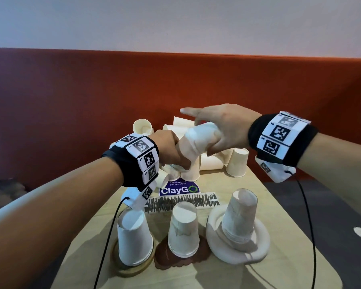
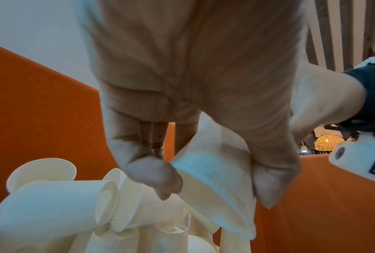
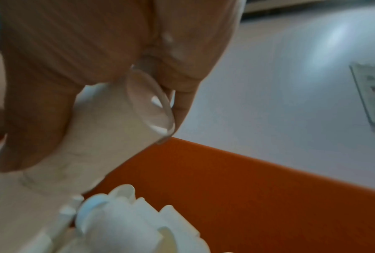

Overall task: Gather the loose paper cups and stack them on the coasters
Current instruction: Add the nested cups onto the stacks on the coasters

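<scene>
Both hands hold a tilted stack of nested white paper cups above the table's far end. My left hand grips its lower, wider end. My right hand wraps the upper, narrow end, index finger pointing left. Below them lies a pile of loose cups, some upright, some on their sides. Near me stand three upside-down cup stacks: one on a wooden-rimmed coaster, one on a brown coaster, one on a white coaster.
A long light wooden table runs away from me to an orange padded backrest. A blue ClayGo sticker and a scribbled label lie mid-table. Black wrist cables hang over the table on both sides.
</scene>
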The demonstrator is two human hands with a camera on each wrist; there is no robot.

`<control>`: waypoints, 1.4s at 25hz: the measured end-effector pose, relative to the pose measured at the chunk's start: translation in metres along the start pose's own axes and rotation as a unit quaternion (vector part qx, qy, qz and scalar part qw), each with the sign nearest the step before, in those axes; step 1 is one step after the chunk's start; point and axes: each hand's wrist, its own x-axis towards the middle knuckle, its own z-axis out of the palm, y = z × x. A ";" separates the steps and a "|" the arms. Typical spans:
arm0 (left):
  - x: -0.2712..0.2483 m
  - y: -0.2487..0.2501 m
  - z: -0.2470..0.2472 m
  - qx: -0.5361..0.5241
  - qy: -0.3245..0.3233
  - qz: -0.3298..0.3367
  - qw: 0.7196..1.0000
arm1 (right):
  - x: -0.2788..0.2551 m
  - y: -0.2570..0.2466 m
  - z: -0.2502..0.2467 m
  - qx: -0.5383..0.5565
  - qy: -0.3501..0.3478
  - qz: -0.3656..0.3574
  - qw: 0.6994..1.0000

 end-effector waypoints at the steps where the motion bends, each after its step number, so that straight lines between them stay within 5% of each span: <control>1: -0.002 -0.001 0.000 0.000 0.003 -0.003 1.000 | 0.001 0.000 -0.001 0.061 0.008 0.004 0.998; 8: -0.011 -0.005 -0.011 -0.129 0.004 0.024 0.991 | 0.012 -0.005 0.003 0.235 0.108 0.035 0.965; 12: -0.015 -0.012 -0.019 -0.204 0.006 0.018 0.979 | 0.014 -0.007 0.012 0.235 0.093 0.061 0.966; 18: -0.012 -0.024 -0.021 -0.188 -0.057 0.046 0.980 | 0.016 -0.016 0.014 0.238 0.069 0.052 0.967; 23: -0.015 -0.033 -0.030 -0.179 -0.034 0.042 0.982 | 0.012 -0.024 0.012 0.250 0.091 0.048 0.963; 28: -0.021 -0.033 -0.036 -0.023 -0.090 0.043 0.995 | 0.001 -0.047 0.005 0.234 0.028 0.021 0.972; 35: -0.047 -0.024 -0.023 0.168 -0.125 0.036 0.977 | -0.015 -0.079 0.004 0.214 -0.054 -0.018 0.975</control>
